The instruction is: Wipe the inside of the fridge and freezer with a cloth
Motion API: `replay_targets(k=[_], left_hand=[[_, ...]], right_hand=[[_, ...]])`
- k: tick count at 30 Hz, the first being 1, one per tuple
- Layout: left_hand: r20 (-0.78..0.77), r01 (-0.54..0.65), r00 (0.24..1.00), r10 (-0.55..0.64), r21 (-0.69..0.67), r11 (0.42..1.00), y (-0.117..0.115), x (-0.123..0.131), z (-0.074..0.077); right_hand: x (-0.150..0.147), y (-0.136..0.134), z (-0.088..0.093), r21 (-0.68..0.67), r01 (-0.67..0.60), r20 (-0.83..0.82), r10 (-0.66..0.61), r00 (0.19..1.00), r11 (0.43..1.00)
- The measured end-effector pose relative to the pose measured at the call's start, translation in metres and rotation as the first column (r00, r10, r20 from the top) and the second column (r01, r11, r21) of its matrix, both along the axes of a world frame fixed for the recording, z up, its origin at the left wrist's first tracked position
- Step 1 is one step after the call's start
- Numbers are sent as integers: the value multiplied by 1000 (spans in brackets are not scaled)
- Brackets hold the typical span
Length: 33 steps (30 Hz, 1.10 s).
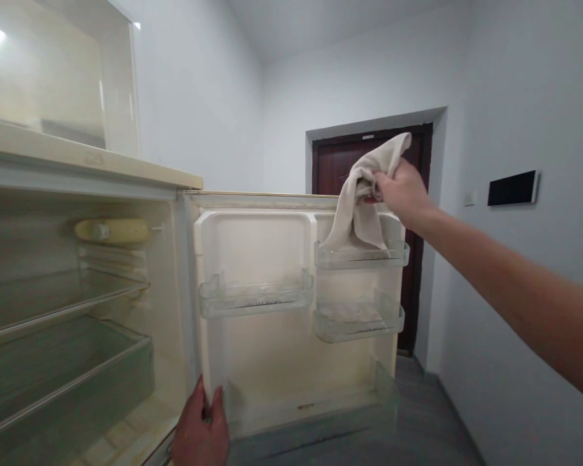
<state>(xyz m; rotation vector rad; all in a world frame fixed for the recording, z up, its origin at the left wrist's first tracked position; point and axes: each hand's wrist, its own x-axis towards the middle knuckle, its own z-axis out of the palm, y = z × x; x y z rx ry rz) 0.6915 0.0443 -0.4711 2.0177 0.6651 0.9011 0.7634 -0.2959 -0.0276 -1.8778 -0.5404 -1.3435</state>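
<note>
My right hand (pixel 402 191) grips a crumpled off-white cloth (pixel 350 210) near the top outer corner of the open refrigerator door (pixel 291 369). The cloth's lower end hangs into the upper right clear door shelf (pixel 362 259). Below, my left hand (pixel 201 427) pinches the hinge-side edge of the door's inner liner between thumb and fingers; part of the grip is hidden. A second clear shelf (pixel 359 323) sits under the cloth, and another door shelf (pixel 256 299) is on the left half of the door.
On the left is the refrigerator interior, with a glass shelf (pixel 63 301), a greenish drawer (pixel 68 395) and a yellowed lamp cover (pixel 111 230). Above is an open upper compartment (pixel 43 71). Behind the door stand a dark red room door (pixel 333 158) and a wall with a black panel (pixel 512 188).
</note>
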Motion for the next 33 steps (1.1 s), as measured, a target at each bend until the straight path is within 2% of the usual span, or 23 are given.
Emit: replay_targets(k=[2,3,5,7,11,15,19,21,25,29,31,33], left_hand=[[-7,-6,1000,7,14,1000,0,0,-1],[-12,-12,1000,13,22,1000,0,0,-1],[-20,-21,1000,21,26,999,0,0,-1],[-22,-28,999,28,18,999,-1,0,1],[-45,-43,998,42,-12,999,-3,0,5],[-108,-23,994,18,-37,999,-1,0,7],[-105,-19,994,13,-54,998,-1,0,5],[-81,-28,996,25,-43,999,-1,0,4],[-71,-33,997,34,13,999,1,-1,1],[-74,-33,997,35,31,999,4,-4,2],[-80,-26,996,26,7,1000,5,-5,5],[-99,-13,995,12,-10,1000,5,-7,8]], right_hand=[[9,11,-11,-203,128,-10,-133,991,971],[11,18,-16,-297,147,-27,-162,986,943],[9,31,-23,-439,136,-30,-166,986,888],[4,41,-25,-512,100,-23,-130,991,853],[-5,52,-28,-577,37,-64,-90,994,816],[0,55,-37,-619,21,-161,-153,975,785],[9,53,-44,-660,-135,-319,-113,941,739],[13,50,-44,-679,-224,-393,-88,916,699],[15,40,-41,-743,-276,-444,-141,885,610],[12,22,-35,-792,-365,-494,-163,854,490],[9,11,-31,-815,-361,-486,-195,852,453],[5,0,-28,-851,-284,-431,-279,858,441]])
